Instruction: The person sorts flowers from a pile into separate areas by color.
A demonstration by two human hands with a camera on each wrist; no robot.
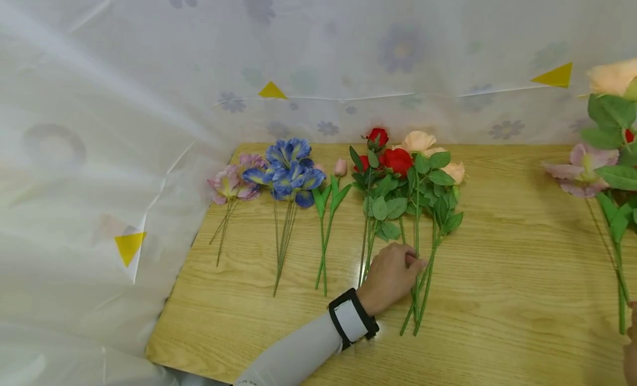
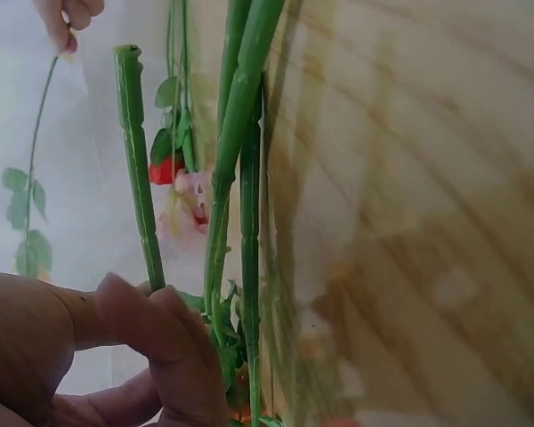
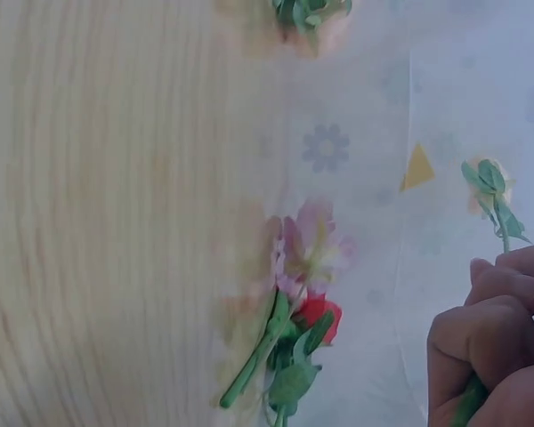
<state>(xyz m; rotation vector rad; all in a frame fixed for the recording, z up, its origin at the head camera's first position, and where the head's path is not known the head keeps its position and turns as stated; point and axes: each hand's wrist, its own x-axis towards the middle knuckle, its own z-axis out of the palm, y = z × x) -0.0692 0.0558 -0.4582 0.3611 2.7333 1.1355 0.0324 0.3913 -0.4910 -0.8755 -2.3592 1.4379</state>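
Note:
My left hand (image 1: pixel 393 275) pinches a green stem (image 2: pixel 141 169) between thumb and fingers (image 2: pixel 173 351), over the lower stems of the red roses (image 1: pixel 397 161) and peach roses (image 1: pixel 419 141). Which rose this stem belongs to I cannot tell. At the right edge of the head view, my right hand (image 1: pixel 631 342) is mostly cut off. The right wrist view has that hand (image 3: pixel 498 342) curled round the green stem of a peach rose (image 3: pixel 489 182), which is raised off the table.
Left of the roses lie pink tulips (image 1: pixel 340 167), blue flowers (image 1: pixel 293 173) and pink-purple flowers (image 1: pixel 231 184) on the wooden table (image 1: pixel 497 236). Another pink-purple flower (image 1: pixel 582 167) is at the far right with green stems (image 1: pixel 620 286). A patterned white sheet (image 1: pixel 348 43) hangs behind.

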